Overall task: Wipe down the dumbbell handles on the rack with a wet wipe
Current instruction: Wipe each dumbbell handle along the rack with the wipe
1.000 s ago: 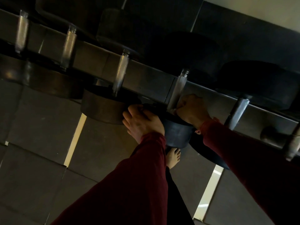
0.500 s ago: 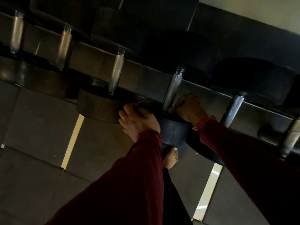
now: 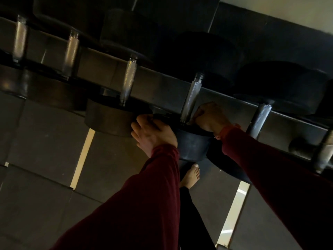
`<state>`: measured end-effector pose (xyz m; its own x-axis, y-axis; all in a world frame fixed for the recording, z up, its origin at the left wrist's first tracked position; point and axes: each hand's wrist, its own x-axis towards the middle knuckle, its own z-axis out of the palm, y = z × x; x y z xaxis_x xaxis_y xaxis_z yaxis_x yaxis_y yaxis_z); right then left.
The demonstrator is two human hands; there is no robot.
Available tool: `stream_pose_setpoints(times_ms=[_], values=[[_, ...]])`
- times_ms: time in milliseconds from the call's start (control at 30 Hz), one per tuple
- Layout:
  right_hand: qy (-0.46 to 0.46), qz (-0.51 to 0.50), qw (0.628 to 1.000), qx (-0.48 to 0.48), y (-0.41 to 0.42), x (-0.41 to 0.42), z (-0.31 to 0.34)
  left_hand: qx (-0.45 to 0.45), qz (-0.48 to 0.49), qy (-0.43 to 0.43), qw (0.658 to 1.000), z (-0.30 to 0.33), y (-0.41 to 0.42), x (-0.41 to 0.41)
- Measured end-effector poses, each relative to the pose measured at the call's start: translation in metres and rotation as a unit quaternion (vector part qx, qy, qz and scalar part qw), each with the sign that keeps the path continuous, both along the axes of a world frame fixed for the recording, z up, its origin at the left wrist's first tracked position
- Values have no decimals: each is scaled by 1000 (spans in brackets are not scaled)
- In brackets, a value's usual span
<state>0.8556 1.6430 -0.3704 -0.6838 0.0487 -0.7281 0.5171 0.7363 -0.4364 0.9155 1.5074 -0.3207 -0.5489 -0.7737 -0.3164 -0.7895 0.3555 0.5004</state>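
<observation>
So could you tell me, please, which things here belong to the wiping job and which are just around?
Job:
- handle being worked on
- right hand, curled at its base; wipe not clearly visible
- left hand, on the weight
- other handles, e.g.
- rack

Around:
- floor
- bare foot
</observation>
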Motion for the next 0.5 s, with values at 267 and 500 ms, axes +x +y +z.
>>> stream_pose_setpoints(times_ms=[267,500], values=[[-1,-61,996,-57,4,7,0,-1,-1,1,1000,2,1,0],[117,-179,972,-96,-2,25,22,-5,-9,-5,1000,2,1,0]])
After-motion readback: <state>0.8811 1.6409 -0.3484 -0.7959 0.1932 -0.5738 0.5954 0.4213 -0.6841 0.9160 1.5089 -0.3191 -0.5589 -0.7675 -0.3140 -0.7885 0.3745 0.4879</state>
